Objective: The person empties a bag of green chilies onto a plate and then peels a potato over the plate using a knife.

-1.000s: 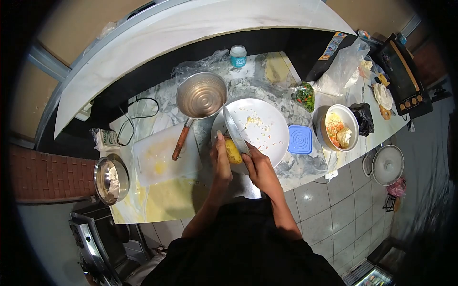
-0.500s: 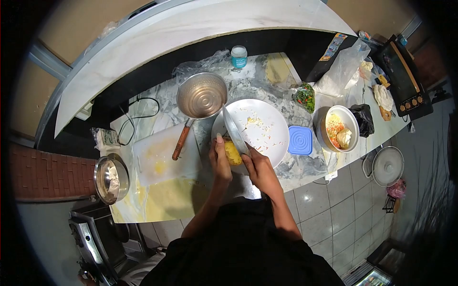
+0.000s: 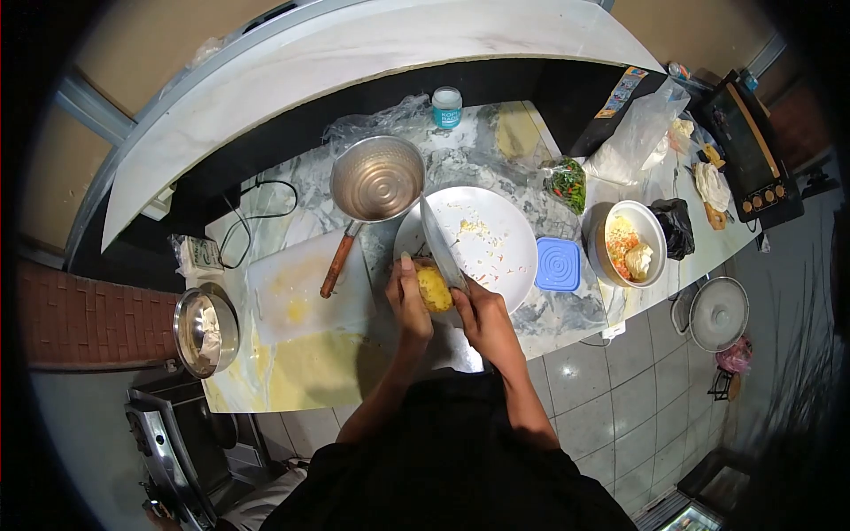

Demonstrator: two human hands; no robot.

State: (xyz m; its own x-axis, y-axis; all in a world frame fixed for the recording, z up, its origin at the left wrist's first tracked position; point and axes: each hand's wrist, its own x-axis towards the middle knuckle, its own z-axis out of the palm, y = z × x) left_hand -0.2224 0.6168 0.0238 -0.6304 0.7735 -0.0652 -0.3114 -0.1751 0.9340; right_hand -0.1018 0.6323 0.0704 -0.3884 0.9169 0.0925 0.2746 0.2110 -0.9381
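Observation:
Over the near edge of a white plate (image 3: 509, 234) with small yellow and orange bits on it, my left hand (image 3: 408, 303) is closed around a yellow potato (image 3: 434, 289). My right hand (image 3: 484, 314) grips a wide-bladed knife (image 3: 440, 239), its blade pointing away from me along the potato's right side. The knife's handle is hidden inside my fingers. To the left of the plate, a saucepan (image 3: 378, 181) with a wooden handle rests beside a white cutting board (image 3: 283, 305) with yellow smears.
On the right are a blue lid (image 3: 558, 264), a white bowl (image 3: 595, 252) of chopped food, a bag of green and red chillies (image 3: 565, 183) and a toaster oven (image 3: 753, 146). A teal-labelled jar (image 3: 447, 107) stands behind. A metal bowl (image 3: 232, 329) sits at the counter's left edge.
The knife has shifted slightly right and its blade has turned a little. More of the potato's yellow surface shows. Both hands keep their grip.

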